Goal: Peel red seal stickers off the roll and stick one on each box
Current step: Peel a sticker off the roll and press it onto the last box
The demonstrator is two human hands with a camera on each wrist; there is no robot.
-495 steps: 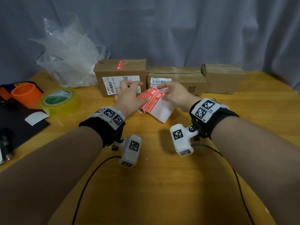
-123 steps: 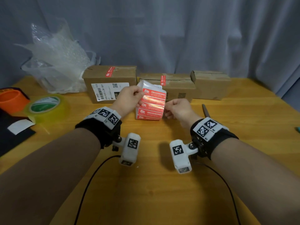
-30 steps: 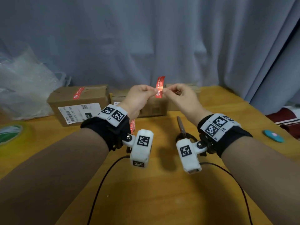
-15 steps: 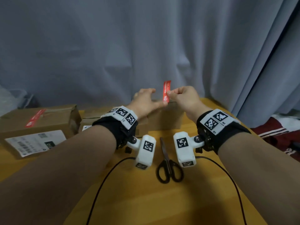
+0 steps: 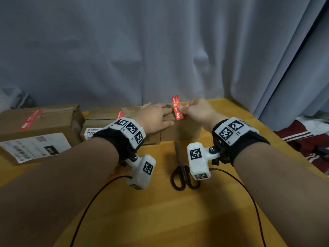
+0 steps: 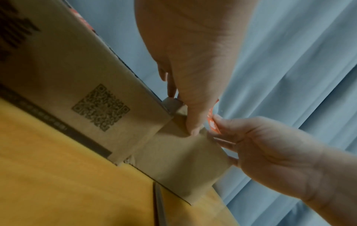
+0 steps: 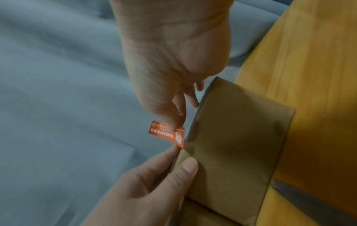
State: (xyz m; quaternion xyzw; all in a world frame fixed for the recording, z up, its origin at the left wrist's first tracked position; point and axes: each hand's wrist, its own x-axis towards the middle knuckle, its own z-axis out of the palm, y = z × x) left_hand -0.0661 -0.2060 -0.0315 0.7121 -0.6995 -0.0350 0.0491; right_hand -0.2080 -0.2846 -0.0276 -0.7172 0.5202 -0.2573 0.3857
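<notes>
Three brown boxes stand in a row at the table's back. The left box (image 5: 41,125) and the middle box (image 5: 105,116) each carry a red seal sticker on top. My left hand (image 5: 160,113) lies flat on the right box (image 5: 181,130), its thumb (image 7: 190,166) against the front face. My right hand (image 5: 183,106) pinches a loose red sticker (image 5: 177,108) upright, with its lower end at that box's top front edge (image 7: 231,137). In the left wrist view the sticker (image 6: 212,122) sits between both hands. The sticker roll is out of sight.
Black-handled scissors (image 5: 183,168) lie on the wooden table (image 5: 160,211) just in front of the right box, between my wrists. A grey curtain (image 5: 160,50) hangs close behind the boxes. The table's right edge is near, with red cloth (image 5: 302,136) beyond it.
Both hands moved right to the third box. My left hand let go of the sticker and settled flat on the box; my right hand lowered the sticker to its edge.
</notes>
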